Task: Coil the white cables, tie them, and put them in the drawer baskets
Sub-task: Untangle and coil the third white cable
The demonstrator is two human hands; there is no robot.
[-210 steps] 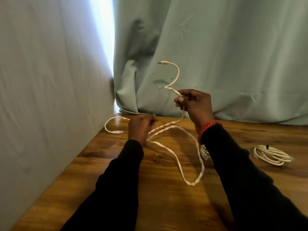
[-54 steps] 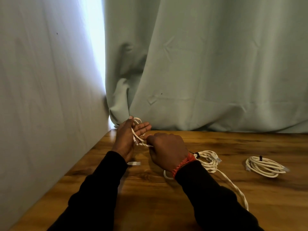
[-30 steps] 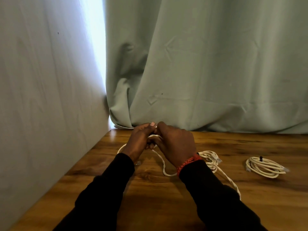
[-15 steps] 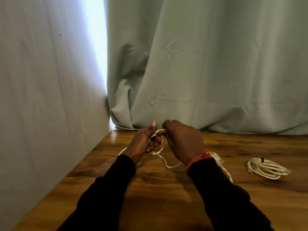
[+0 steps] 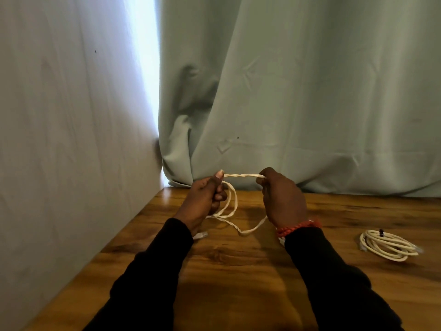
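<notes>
We see 2 hands raised over the far part of the wooden desk (image 5: 238, 271), stretching a short run of white cable (image 5: 241, 175) taut between them. The left hand (image 5: 202, 199) has its fingers curled round the cable, thumb on top; the right hand (image 5: 282, 199) pinches the other end of that run. Below them the cable hangs in loose loops down to the desk, its plug (image 5: 201, 234) lying near the left sleeve. Well to the right lies a coiled cable (image 5: 387, 244) bound with a dark tie. A pale curtain (image 5: 310, 91) hangs behind.
</notes>
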